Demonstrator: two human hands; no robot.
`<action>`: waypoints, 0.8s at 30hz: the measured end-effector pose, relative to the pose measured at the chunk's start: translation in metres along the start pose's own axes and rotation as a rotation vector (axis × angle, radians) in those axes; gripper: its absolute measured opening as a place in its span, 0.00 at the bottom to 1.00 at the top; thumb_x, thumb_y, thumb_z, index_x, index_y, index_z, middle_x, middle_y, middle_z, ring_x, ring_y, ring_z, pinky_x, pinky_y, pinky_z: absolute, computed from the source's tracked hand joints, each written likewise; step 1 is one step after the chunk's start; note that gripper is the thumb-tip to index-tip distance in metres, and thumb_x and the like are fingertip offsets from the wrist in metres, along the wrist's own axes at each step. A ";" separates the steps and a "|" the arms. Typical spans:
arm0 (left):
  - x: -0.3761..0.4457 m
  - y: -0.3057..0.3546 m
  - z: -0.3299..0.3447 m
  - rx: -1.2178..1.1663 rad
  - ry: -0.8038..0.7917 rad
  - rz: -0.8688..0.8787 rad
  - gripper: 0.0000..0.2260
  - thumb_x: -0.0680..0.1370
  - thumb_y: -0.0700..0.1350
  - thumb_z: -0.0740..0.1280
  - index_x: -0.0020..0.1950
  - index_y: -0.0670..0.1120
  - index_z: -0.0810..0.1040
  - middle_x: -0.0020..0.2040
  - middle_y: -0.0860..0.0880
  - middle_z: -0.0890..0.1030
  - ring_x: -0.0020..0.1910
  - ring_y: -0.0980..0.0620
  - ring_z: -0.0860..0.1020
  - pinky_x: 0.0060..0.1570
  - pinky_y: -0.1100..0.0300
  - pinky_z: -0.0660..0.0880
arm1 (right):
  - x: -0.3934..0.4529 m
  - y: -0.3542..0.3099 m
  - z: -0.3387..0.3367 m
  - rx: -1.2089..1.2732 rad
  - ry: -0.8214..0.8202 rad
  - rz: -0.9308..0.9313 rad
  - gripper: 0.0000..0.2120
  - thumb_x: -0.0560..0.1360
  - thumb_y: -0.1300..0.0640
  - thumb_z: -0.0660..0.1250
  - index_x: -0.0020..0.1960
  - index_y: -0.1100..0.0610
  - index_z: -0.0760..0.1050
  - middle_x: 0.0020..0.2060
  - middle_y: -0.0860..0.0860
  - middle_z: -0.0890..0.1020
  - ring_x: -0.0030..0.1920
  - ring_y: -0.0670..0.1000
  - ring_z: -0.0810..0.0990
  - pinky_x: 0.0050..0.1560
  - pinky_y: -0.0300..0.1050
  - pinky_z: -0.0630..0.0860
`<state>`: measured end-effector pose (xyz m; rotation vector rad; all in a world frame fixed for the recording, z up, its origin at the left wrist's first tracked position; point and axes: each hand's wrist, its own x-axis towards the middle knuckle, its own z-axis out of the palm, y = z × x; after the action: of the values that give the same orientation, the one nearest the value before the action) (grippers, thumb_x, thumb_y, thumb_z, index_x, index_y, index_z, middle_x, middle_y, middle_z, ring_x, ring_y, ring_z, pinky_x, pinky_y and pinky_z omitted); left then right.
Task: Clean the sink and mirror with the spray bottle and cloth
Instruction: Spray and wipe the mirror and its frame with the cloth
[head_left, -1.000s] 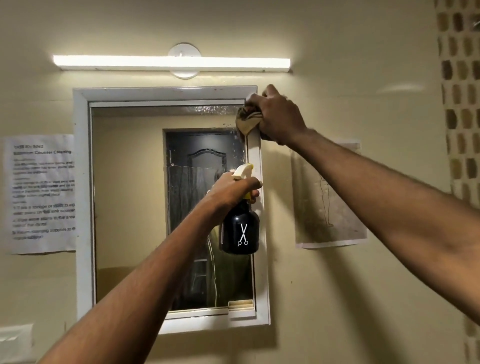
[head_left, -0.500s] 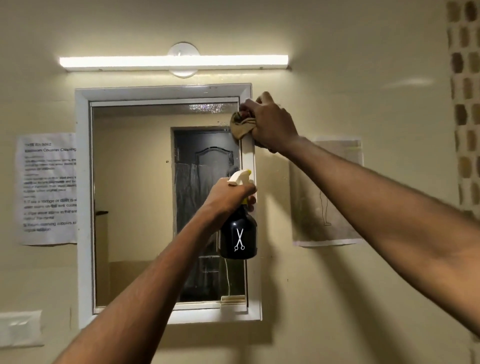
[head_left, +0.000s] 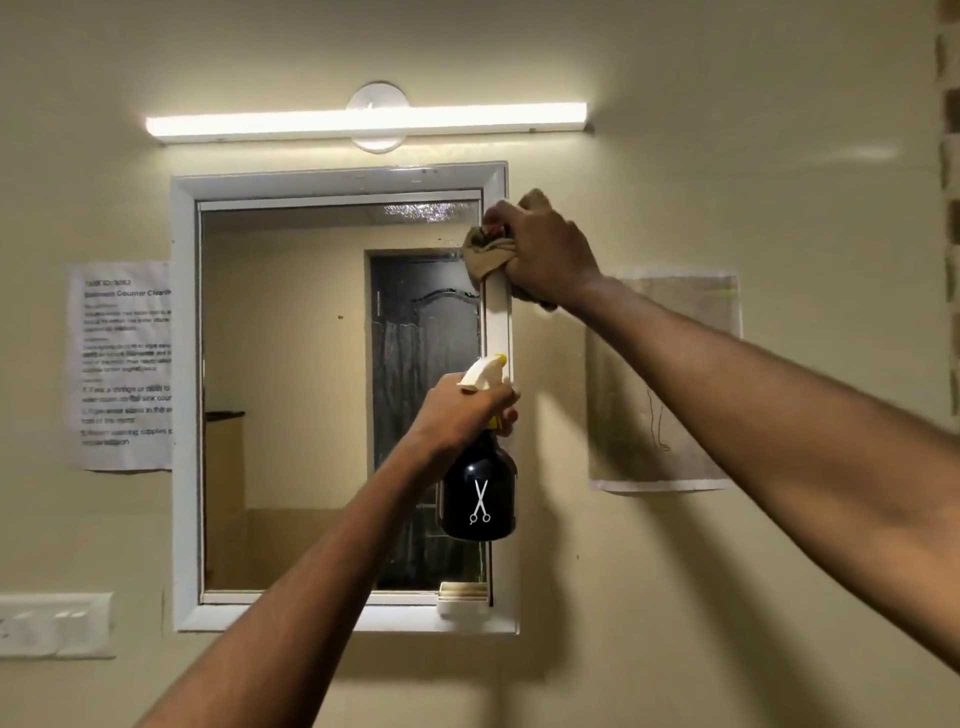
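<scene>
A white-framed mirror (head_left: 291, 395) hangs on the cream wall, with wet streaks on its right half. My right hand (head_left: 545, 254) grips a bunched tan cloth (head_left: 483, 252) against the upper right corner of the frame. My left hand (head_left: 467, 410) holds a black spray bottle (head_left: 479, 493) with a white scissors mark and a white-and-yellow nozzle in front of the mirror's right edge. The bottle hangs upright. The sink is out of view.
A lit tube light (head_left: 363, 122) runs above the mirror. A printed instruction sheet (head_left: 122, 364) is taped to the left, another paper (head_left: 670, 384) to the right. A white switch plate (head_left: 52, 623) sits low left. A small white holder (head_left: 464, 597) rests at the mirror's bottom right.
My right hand has slid the cloth a little down the right side of the frame. The view has shifted slightly. The left hand keeps the bottle in about the same place.
</scene>
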<state>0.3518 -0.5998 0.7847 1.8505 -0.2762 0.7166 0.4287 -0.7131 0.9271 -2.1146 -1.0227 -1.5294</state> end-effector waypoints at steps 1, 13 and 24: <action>-0.002 -0.002 0.001 -0.002 0.027 -0.028 0.07 0.75 0.45 0.66 0.46 0.41 0.78 0.38 0.43 0.81 0.36 0.47 0.80 0.43 0.53 0.78 | -0.015 -0.001 0.005 0.010 -0.002 -0.014 0.16 0.76 0.53 0.64 0.63 0.52 0.73 0.57 0.58 0.72 0.49 0.61 0.77 0.44 0.45 0.70; -0.002 -0.004 -0.007 -0.015 0.002 0.010 0.07 0.75 0.46 0.67 0.46 0.42 0.78 0.38 0.44 0.81 0.38 0.48 0.80 0.46 0.52 0.78 | -0.010 -0.003 -0.002 -0.011 -0.064 -0.020 0.15 0.77 0.51 0.63 0.63 0.52 0.72 0.57 0.58 0.73 0.49 0.60 0.77 0.45 0.47 0.71; -0.016 -0.026 -0.007 -0.056 -0.049 -0.051 0.17 0.67 0.49 0.69 0.49 0.38 0.79 0.40 0.42 0.82 0.39 0.48 0.80 0.52 0.47 0.78 | -0.108 -0.007 0.034 0.035 -0.129 -0.093 0.16 0.74 0.58 0.67 0.61 0.55 0.75 0.52 0.58 0.73 0.47 0.58 0.77 0.44 0.53 0.79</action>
<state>0.3500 -0.5854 0.7568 1.8167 -0.2767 0.6231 0.4288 -0.7248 0.8142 -2.1938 -1.1985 -1.4207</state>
